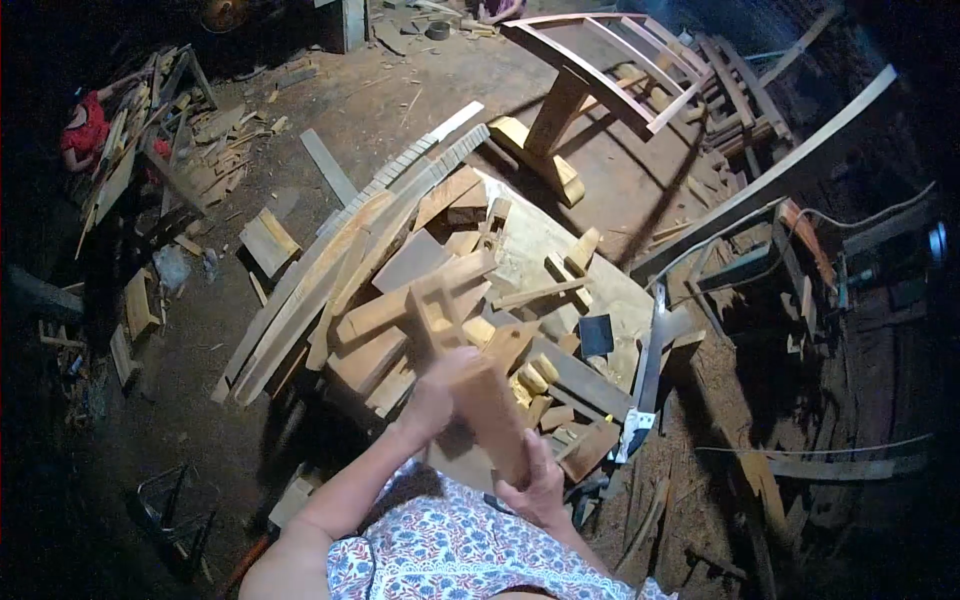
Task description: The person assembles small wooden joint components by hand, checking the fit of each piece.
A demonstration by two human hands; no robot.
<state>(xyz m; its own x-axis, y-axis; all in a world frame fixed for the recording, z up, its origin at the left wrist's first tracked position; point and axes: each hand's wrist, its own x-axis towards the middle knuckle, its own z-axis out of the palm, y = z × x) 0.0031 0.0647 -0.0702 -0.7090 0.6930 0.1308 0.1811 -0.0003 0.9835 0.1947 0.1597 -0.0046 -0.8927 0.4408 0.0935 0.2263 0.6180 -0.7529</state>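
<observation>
From the head camera we look down on our two bare hands, which together grip a long reddish-brown wooden piece with a notched, forked upper end [470, 365]. Our left hand [437, 395] is wrapped around its middle, fingers closed on the wood. Our right hand [537, 487] is clamped on its lower end, close to our blue-and-red floral patterned shirt [440, 545]. The piece is tilted, its forked end pointing away from us and up to the left, and it hangs just above a cluttered low wooden bench [545, 250].

On the bench lies a heap of short pale offcut wooden blocks [520, 375], some stacked and touching one another. A small dark rectangular sanding pad [596, 335] rests flat near the bench's right side. Against the left of the bench leans a bundle of long curved pale wooden slats [330, 265], running from the earthen floor up to the far edge. Beyond the bench stands a pale curved wooden frame on a pedestal base [590, 70], well apart from our hands. At the far left a person in a red garment [85, 125] sits beside another pile of timber. A long grey plank [770, 180] slants across the right side. The corners are too dark to read.
</observation>
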